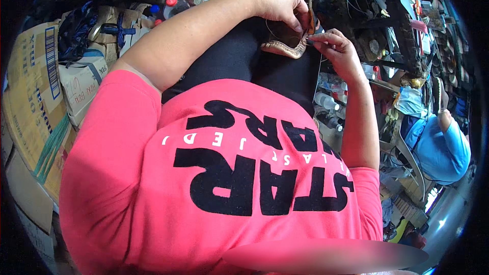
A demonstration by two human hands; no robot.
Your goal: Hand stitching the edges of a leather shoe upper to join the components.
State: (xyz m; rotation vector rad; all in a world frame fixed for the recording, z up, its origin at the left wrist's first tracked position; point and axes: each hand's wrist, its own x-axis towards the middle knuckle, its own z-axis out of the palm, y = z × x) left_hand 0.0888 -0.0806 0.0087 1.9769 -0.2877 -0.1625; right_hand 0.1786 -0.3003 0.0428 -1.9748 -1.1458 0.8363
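A brown leather shoe (285,46) lies across my lap, its pale stitched edge turned toward me. My left hand (288,10) reaches over it from the left, with thumb and fingers closed on the shoe's edge. A thin thread loops beside that hand and over the leather. At the right side of the shoe, my right hand (336,48) is closed in a pinch close to the same edge. What sits between its fingertips is too small to make out. The two hands are close together but apart.
Cardboard boxes (35,86) and a white box (81,86) stand on the left, near a red-capped bottle (172,2). Several plastic bottles (326,101) lie right of my lap. A cluttered rack (397,25) rises beyond, and a person in blue (440,147) sits far right.
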